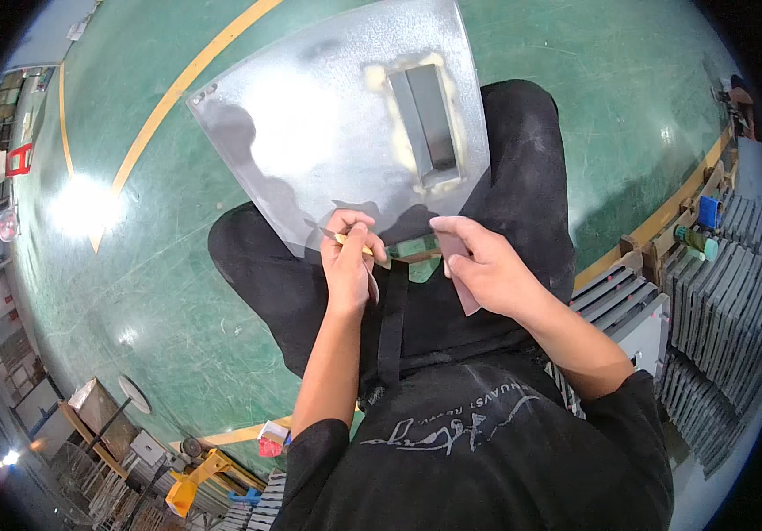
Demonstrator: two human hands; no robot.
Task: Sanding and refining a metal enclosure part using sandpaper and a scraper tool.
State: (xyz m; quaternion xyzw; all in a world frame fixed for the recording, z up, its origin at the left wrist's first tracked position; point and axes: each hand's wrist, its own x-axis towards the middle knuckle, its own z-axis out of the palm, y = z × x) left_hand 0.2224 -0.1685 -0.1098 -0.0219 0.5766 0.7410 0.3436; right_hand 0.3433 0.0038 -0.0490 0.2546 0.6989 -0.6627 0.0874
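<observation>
A grey metal panel leans across my knees, with a recessed rectangular slot ringed by pale yellowish filler. My left hand is at the panel's near edge, its thumb and fingers closed round a slim yellow tool with a thin dark tip. A brownish edge shows under that palm; I cannot make out what it is. In my right hand, just off the panel's lower right corner, a flat brownish strip of sandpaper is pinched between thumb and fingers. Part of the strip is hidden by the fingers.
Stacked grey metal panels stand to my right, close to my elbow. A yellow machine part and piled metal pieces are at lower left. Green floor with yellow lines surrounds my black-trousered legs. Another person is at far right.
</observation>
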